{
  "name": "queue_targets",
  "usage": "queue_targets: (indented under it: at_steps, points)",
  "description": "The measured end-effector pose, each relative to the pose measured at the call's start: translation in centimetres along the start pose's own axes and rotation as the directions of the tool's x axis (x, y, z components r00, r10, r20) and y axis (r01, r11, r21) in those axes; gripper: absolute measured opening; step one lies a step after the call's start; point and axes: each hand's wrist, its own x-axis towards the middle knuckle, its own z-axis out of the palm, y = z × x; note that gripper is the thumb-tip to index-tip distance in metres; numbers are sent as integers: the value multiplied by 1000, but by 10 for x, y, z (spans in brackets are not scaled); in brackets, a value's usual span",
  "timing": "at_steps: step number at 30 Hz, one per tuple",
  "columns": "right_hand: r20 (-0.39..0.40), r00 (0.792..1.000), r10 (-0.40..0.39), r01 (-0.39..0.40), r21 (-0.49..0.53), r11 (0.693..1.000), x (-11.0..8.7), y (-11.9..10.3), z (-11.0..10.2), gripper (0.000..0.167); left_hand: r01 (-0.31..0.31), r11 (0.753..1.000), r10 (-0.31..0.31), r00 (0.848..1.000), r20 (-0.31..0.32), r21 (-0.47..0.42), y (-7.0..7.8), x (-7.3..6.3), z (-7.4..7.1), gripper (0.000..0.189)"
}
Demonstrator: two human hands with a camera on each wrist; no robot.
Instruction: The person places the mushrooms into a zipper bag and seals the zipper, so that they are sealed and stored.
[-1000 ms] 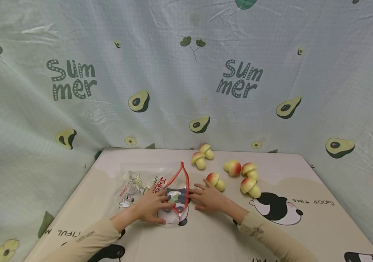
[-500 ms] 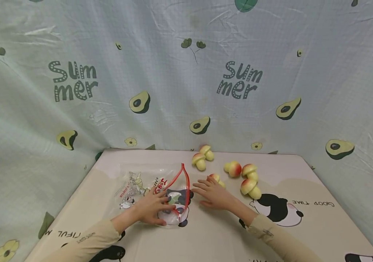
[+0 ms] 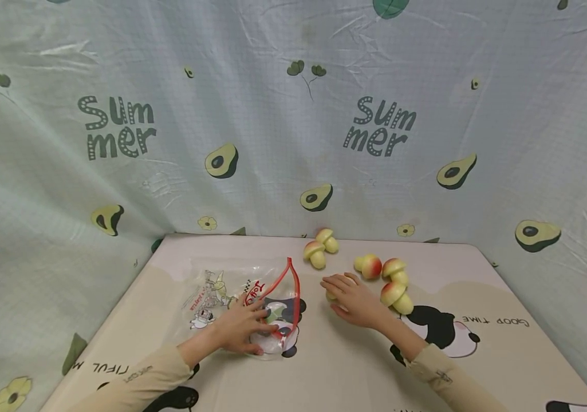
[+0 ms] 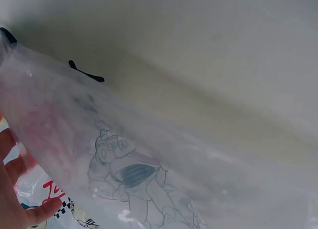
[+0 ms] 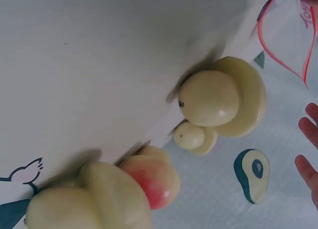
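A clear printed plastic bag (image 3: 208, 286) lies flat on the table, its mouth edged by a red strip (image 3: 298, 294) that gapes toward the right. My left hand (image 3: 241, 327) rests on the bag near that mouth, fingers spread; in the left wrist view the bag (image 4: 139, 169) fills the lower part, with the hand (image 4: 15, 194) at its corner. My right hand (image 3: 357, 300) is over a toy mushroom (image 3: 330, 296), yellow with a reddish cap, and largely hides it. Its fingers (image 5: 309, 174) look extended at the right edge of the right wrist view.
Two more mushrooms (image 3: 315, 254) lie toward the table's back edge. Right of the hand is a cluster of three, the nearest mushroom (image 3: 397, 297) close to the forearm. A patterned curtain (image 3: 272, 126) hangs behind the table (image 3: 324, 377).
My right hand has moved away from the bag's mouth, rightward and a little back, over the nearest mushroom. My left hand stays on the bag.
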Motion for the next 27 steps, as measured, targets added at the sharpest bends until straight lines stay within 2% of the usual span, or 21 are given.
queue_targets:
  at_steps: [6,15,21,27]
  points:
    - [-52,998,28,-27,26,999,-11,3,-3,55,-5,1000,5,1000,5,19,1,0,0,52]
    - [-136,990,26,-30,-23,999,-27,9,2,61,-8,999,8,1000,-1,33,2,-2,1,52]
    - [-131,989,69,-72,-13,997,-34,11,3,61,-7,999,7,1000,-11,31,2,-2,0,52]
    - [-106,987,120,-127,-58,990,-38,13,5,67,-14,1000,14,1000,-20,16,0,-2,-1,52]
